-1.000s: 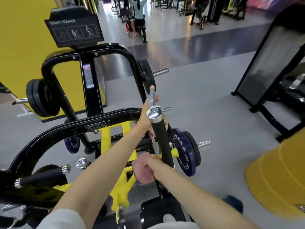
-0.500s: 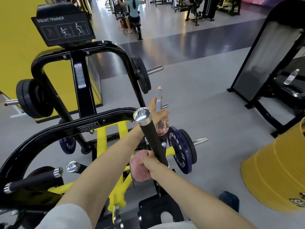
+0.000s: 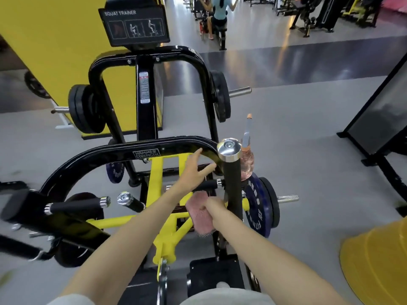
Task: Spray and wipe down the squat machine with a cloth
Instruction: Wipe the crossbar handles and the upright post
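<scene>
Squat machine (image 3: pixel 176 143), "HAMMER STRENGTH" badge (image 3: pixel 146 154)

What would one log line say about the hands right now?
left hand: open, beside curved black bar | right hand: grips pink cloth at upright handle | spray bottle: behind handle, unheld

Spray bottle (image 3: pixel 247 166) is just right of the upright handle (image 3: pixel 231 183) (cloth (image 3: pixel 198 216) on its left).
</scene>
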